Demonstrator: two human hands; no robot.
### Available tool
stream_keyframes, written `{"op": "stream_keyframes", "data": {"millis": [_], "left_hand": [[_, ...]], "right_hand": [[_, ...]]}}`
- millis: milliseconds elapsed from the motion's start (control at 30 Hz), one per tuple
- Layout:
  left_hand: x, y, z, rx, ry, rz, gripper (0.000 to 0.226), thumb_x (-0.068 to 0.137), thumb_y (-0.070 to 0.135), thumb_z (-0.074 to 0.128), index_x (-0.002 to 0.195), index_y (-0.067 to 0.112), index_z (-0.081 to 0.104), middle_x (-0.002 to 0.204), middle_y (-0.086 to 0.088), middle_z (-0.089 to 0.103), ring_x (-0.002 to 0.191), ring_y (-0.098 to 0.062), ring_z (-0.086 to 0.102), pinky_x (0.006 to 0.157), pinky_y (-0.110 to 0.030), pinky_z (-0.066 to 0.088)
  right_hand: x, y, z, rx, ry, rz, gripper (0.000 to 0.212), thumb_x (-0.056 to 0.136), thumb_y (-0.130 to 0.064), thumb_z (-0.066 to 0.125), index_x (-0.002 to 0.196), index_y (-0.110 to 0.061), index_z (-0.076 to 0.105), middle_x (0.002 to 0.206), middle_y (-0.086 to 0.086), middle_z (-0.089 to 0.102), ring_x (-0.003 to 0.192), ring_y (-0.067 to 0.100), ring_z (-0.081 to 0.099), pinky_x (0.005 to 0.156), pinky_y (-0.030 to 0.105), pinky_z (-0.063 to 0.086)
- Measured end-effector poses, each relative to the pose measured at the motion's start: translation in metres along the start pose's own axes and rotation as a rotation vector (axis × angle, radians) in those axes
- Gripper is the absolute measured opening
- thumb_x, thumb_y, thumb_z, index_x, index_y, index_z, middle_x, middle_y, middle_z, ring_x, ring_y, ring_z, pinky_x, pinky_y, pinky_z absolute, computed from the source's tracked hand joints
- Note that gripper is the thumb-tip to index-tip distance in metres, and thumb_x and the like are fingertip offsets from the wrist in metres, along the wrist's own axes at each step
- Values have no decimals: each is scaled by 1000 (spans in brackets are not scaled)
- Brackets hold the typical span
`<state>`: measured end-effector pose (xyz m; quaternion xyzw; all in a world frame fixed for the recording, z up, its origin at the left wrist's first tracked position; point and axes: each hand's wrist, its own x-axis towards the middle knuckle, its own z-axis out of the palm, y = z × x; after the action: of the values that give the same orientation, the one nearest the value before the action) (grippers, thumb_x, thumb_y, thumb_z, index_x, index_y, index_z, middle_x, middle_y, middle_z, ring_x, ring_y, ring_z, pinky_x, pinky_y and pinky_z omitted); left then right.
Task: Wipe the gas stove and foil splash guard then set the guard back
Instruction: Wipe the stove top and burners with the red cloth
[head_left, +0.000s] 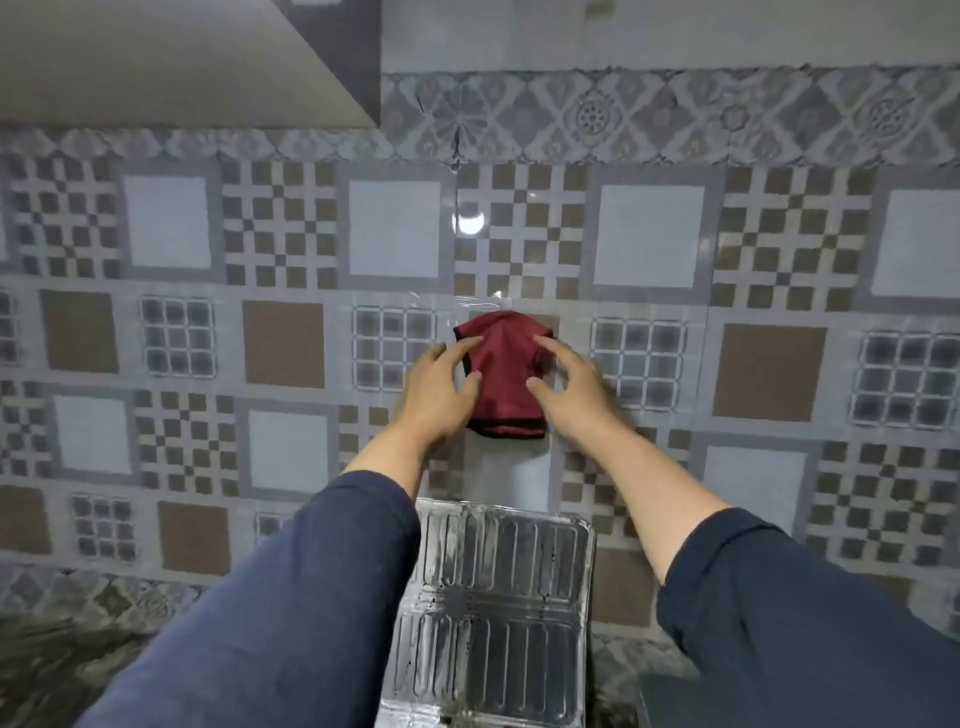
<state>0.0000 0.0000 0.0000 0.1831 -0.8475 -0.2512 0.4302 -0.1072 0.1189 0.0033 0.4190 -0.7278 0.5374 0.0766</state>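
Two dark blue sleeves (291, 597) fill the bottom of the view, pushed up to bare the forearms. Between them stands the foil splash guard (493, 613), ribbed and silvery, upright with its far edge against the wall; its lower end runs out of the picture. The stove itself is not clearly visible. A dark speckled surface (47, 654) shows at lower left, where it meets the wall.

Further on, both arms reach to a red cloth (506, 379) with a dark hem — it hangs bunched against the patterned tile wall (769, 374), above the guard and well apart from it. The left hand (441, 384) lies at the cloth's left edge, fingers spread, fingertips touching the fabric. The right hand (566, 384) does the same at the right edge, thumb pressed to the cloth — neither hand is closed around it. What holds the cloth to the wall cannot be told.

At upper left a grey overhang (182, 62) juts out from the wall
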Motion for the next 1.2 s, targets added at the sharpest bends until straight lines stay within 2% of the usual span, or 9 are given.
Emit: {"op": "stream_keyframes", "data": {"millis": [133, 233, 367, 467, 533, 667, 800, 1000, 1200], "left_hand": [[28, -8, 23, -98, 82, 8, 45, 93, 18, 49, 138, 23, 46, 145, -10, 38, 135, -25, 36, 114, -35, 29], [40, -11, 35, -175, 128, -36, 44, 93, 18, 50, 137, 17, 48, 146, -7, 31, 135, -22, 35, 113, -29, 28], [38, -8, 34, -232, 197, 7, 41, 92, 17, 54, 133, 16, 53, 138, -4, 35, 126, -16, 41, 102, -20, 30], [19, 7, 29, -301, 205, 75, 39, 90, 15, 57, 128, 17, 55, 126, 3, 34, 121, -15, 45, 104, -25, 35], [1, 23, 25, -321, 207, 109, 36, 89, 15, 59, 125, 18, 57, 121, 7, 33, 117, -14, 47, 102, -27, 40], [-53, 64, 19, -319, 212, 162, 36, 88, 11, 60, 123, 16, 57, 119, 7, 35, 115, -11, 46, 97, -22, 40], [-126, 98, 28, -352, 154, 106, 39, 87, 11, 63, 124, 17, 56, 119, 5, 35, 111, -7, 43, 93, -15, 35], [-235, 134, 50, -419, 25, 33, 47, 81, 3, 67, 125, 17, 57, 115, 3, 39, 108, -7, 44, 94, -6, 38], [-332, 163, 64, -391, -170, -145, 49, 79, 8, 72, 125, 19, 58, 116, -1, 40, 100, -12, 47, 91, -22, 46]], "right_hand": [[26, 9, 22, 23, 61, -86, 39, 87, -16, 62, 121, -35, 58, 132, 0, 50, 118, 22, 52, 103, 42, 45], [36, 16, 30, 40, 109, -122, 44, 86, -13, 63, 127, -28, 56, 133, -5, 50, 117, 18, 52, 105, 38, 43], [32, 7, 17, 74, 151, -178, 53, 86, -7, 64, 135, -21, 50, 137, -1, 46, 122, 11, 45, 105, 22, 34], [17, -6, -2, 71, 191, -217, 55, 84, -5, 66, 135, -18, 49, 131, 0, 46, 122, 13, 45, 108, 24, 35], [-2, -14, -19, 50, 196, -211, 58, 84, -5, 66, 137, -18, 48, 128, -3, 44, 119, 9, 43, 103, 15, 32], [-59, -22, -58, -22, 181, -188, 62, 82, -8, 69, 139, -18, 46, 136, 2, 44, 126, 13, 42, 106, 20, 32], [-135, -19, -93, -86, 162, -117, 63, 81, -13, 71, 138, -20, 45, 138, 4, 43, 129, 18, 43, 110, 37, 36], [-256, 1, -141, -108, 101, 47, 65, 82, -13, 71, 140, -19, 43, 127, -7, 39, 120, 5, 38, 108, 23, 31], [-347, 18, -184, -159, -32, 230, 65, 80, -18, 74, 138, -16, 46, 131, 2, 44, 122, 14, 44, 102, 22, 34]]}}
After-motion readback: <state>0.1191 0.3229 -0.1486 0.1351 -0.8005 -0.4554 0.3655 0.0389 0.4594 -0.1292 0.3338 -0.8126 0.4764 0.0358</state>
